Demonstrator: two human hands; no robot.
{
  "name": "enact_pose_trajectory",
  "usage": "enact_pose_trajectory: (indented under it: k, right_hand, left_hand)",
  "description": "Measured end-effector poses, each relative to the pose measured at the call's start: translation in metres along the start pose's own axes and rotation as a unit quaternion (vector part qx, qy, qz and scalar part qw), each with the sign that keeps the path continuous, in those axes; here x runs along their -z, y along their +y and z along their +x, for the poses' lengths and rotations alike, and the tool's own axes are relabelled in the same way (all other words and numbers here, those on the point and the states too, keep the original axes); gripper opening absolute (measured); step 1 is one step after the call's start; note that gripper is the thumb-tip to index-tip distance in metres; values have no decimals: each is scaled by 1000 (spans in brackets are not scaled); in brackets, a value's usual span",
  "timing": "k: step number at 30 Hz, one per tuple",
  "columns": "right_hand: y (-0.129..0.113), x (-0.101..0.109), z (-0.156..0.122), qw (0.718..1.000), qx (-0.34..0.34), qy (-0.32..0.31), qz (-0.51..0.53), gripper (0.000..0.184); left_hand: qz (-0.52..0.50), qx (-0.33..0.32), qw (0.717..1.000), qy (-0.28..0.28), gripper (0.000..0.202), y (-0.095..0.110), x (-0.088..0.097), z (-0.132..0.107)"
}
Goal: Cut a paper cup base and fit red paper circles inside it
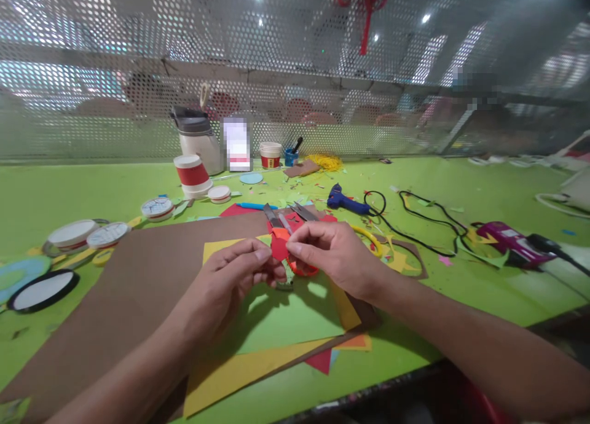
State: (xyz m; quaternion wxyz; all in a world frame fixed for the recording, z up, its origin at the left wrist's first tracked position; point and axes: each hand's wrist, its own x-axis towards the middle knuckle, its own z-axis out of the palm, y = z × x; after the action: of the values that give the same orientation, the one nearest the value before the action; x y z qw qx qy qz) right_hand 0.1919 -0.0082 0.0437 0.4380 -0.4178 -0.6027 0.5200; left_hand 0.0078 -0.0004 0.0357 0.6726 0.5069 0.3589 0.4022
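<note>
A small red paper piece (279,247) is held up between both hands over the work sheets. My left hand (242,264) pinches its lower left edge, fingers curled. From the other side, the thumb and fingertips of my right hand (334,252) are closed on its right edge. Under the hands lies a light green paper sheet (290,325) on top of a yellow sheet (230,375) and a large brown board (152,282). Just behind the fingers are orange-handled scissors (308,269), partly hidden, with other metal blades (302,211) near them.
A blue glue gun (348,201) with a black cord lies to the right, near a purple device (511,243). Paper cups (191,173), lids and a pitcher (200,141) stand at the back left. A blue pen (255,206) and paper scraps are scattered. A perforated screen (295,86) rises behind.
</note>
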Motion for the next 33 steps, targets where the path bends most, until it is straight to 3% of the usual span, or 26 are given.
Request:
enact_pose_trajectory:
  k: [11, 18, 23, 28, 33]
  right_hand:
    - [-4, 0, -1, 1000, 1, -8, 2, 20]
    - [-3, 0, 0, 999, -25, -3, 27, 13]
    - [-4, 0, 0, 999, -34, 2, 31, 17]
    - [-4, 1, 1, 998, -35, 2, 46, 26]
    - [-2, 1, 2, 996, -39, -15, 82, 29]
  left_hand:
    - [30, -17, 999, 8, 14, -2, 1, 0]
    - [32, -16, 999, 4, 13, -2, 2, -2]
    - [14, -11, 1000, 23, 2, 2, -3, -2]
    - [23, -21, 998, 50, 31, 1, -7, -3]
    - [43, -45, 998, 31, 34, -2, -6, -2]
